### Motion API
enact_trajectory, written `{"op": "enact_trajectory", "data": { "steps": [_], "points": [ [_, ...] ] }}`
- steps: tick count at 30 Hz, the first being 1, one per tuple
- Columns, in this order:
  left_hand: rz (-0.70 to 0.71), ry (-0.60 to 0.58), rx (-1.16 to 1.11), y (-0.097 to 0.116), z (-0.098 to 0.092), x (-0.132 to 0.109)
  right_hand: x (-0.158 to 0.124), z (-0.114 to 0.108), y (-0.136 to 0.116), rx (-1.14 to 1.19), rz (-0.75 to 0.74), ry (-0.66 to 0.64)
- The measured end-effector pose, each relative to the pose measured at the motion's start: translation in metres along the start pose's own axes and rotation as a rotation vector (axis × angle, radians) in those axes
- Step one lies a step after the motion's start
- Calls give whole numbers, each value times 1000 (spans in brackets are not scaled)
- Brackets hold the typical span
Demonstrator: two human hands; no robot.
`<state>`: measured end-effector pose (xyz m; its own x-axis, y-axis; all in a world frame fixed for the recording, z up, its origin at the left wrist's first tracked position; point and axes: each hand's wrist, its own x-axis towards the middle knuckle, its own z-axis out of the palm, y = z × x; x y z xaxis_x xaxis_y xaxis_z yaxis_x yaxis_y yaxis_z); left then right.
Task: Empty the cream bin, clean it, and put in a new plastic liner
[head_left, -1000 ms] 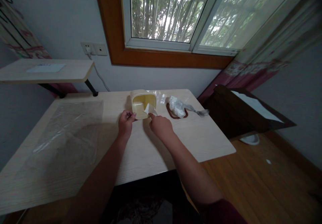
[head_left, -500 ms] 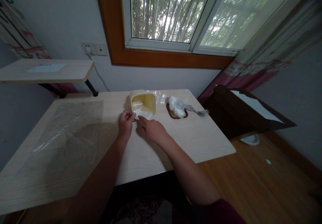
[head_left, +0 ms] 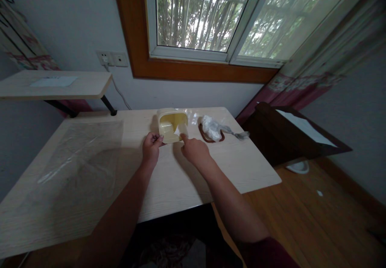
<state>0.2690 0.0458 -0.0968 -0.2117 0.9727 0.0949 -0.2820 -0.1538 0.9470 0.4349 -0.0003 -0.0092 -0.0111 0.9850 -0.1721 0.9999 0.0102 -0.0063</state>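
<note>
Clock face laid on the table [head_left: 241,167], 12 toward the window [head_left: 193,15]. The cream container [head_left: 169,123] lies on its side near 12, just short of the far edge, mouth facing 6. That leaves the inside open to both hands without lifting it. A white sheet [head_left: 180,130] sits at the 5 o'clock corner of the mouth, partly inside and leaning on the rim. The left hand [head_left: 151,149] is at the container's 7 o'clock corner, fingers curled tight, thumb on fingertips. The pinch is closed on what looks like a thin edge of the white sheet, though it's too small to be sure. My read: it anchors that side so sheet and box don't slide. The right hand [head_left: 195,150] comes in from 5 and isn't closed on anything. Its index is stretched out with the tip on the white sheet at the rim, other fingers loosely curled. One fingertip fits the opening where a whole hand wouldn't, which is probably why it's pointed. A brown ring [head_left: 200,133] lies flat just beside the container at 3, with a crumpled bag [head_left: 212,126] on top, its twisted tail pointing to 3. Both are out of the way but within reach. Clear film [head_left: 78,159] is spread flat over the table's 9 o'clock half, well apart from the hands. Off the table: shelf [head_left: 60,85] at 10, wall socket [head_left: 112,58] above it, dark cabinet [head_left: 280,135] at 3.
</note>
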Motion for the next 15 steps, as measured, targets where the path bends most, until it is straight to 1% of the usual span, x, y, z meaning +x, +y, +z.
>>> {"op": "enact_trajectory", "data": {
  "steps": [5,10,12,15],
  "points": [
    [-12,-12,-4,-2,-1,0,-3,7,-16,46,-88,-14],
    [-1,-11,25,-3,-2,0,-6,6,-34,111,-175,-18],
    [3,-3,23,-2,-2,0,-7,6,-38,130,-209,-11],
    [-4,0,5,1,-2,-1,-6,5,-37,119,-202,-5]
  ]
}}
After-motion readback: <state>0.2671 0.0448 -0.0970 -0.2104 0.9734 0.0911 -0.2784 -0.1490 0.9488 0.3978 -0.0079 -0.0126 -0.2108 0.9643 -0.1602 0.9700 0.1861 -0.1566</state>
